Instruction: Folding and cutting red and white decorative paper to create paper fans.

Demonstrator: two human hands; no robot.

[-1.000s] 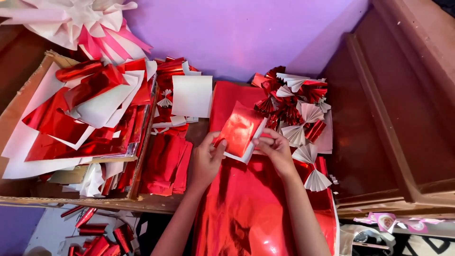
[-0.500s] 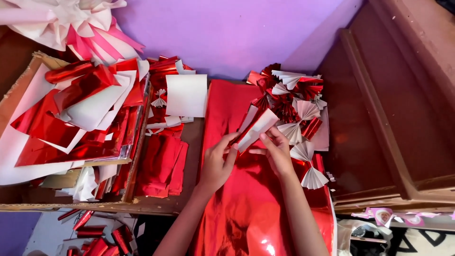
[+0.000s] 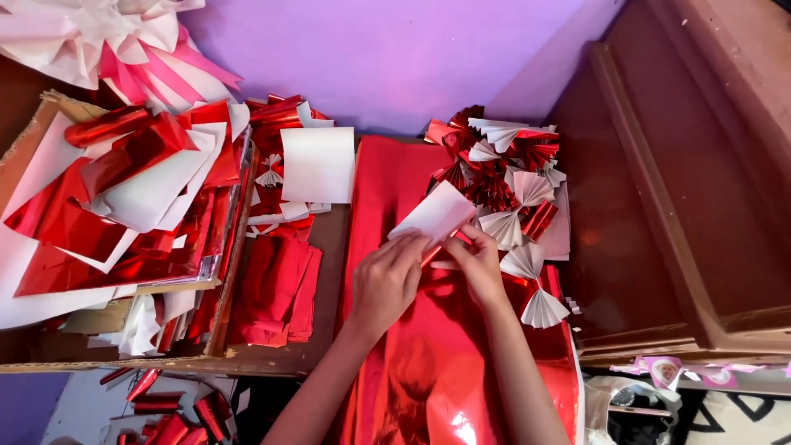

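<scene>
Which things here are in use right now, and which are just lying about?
In hand:
- small white-backed red foil square, held by left hand and right hand
- large red foil sheet underneath

Lying about:
- pile of pleated foil fans
- cardboard tray of foil scraps
- white paper square

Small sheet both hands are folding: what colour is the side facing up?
White on the upturned face of the small sheet, with red foil at its lower edge; head view, the only one.

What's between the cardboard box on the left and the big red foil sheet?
Head view: a stack of red foil pieces on the bare wooden table.
</scene>
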